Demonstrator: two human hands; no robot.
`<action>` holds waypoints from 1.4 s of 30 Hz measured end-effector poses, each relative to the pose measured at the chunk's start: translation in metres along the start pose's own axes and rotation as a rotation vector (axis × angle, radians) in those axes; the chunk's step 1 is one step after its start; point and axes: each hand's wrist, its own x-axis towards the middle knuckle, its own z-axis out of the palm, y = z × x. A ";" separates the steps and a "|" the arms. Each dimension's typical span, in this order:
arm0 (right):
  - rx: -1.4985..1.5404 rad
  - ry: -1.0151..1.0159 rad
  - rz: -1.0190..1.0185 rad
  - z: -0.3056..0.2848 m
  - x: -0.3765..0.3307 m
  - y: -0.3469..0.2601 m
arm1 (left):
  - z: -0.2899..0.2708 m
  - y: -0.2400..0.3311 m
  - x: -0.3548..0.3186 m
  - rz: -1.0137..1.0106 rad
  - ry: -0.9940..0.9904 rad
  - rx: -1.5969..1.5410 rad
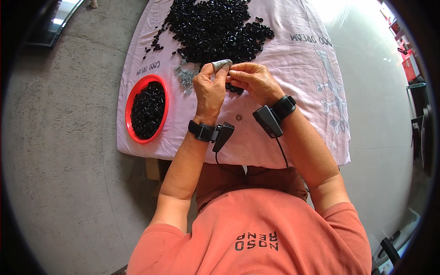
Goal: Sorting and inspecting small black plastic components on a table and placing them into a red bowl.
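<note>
Both hands meet over the near edge of a heap of small shiny black parts (213, 34). My left hand (210, 94) is closed, thumb against index finger, with a grey speckled covering (222, 63) that seems to be around the index finger. Close beside it, my right hand (260, 82) pinches with thumb and fingertips. Whatever lies between the fingertips is too small to make out. Left of my left hand is a small scatter of thin grey pieces (186, 77). A red oval basin (167, 112) filled with similar black parts stands further left.
A pink printed cloth (302, 78) covers the table. One small dark ring (239, 117) lies on it between my forearms. Black devices with cables are strapped to both wrists. A dark glossy panel (55, 23) is at the upper left, and assorted objects line the right rim.
</note>
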 end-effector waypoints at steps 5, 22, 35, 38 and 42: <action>-0.039 0.018 -0.009 -0.001 0.001 0.001 | 0.002 0.013 -0.003 0.176 0.025 0.292; -0.078 0.043 -0.091 0.003 -0.001 -0.002 | -0.002 0.009 -0.002 0.577 0.035 0.718; -0.137 0.087 -0.078 -0.001 -0.002 -0.012 | -0.035 0.001 0.018 0.263 -0.063 0.517; -0.110 0.087 -0.088 -0.001 -0.003 -0.013 | -0.043 -0.006 0.015 0.194 -0.183 0.622; -0.113 0.094 -0.092 -0.004 -0.001 -0.011 | -0.037 -0.009 0.008 0.217 -0.271 0.797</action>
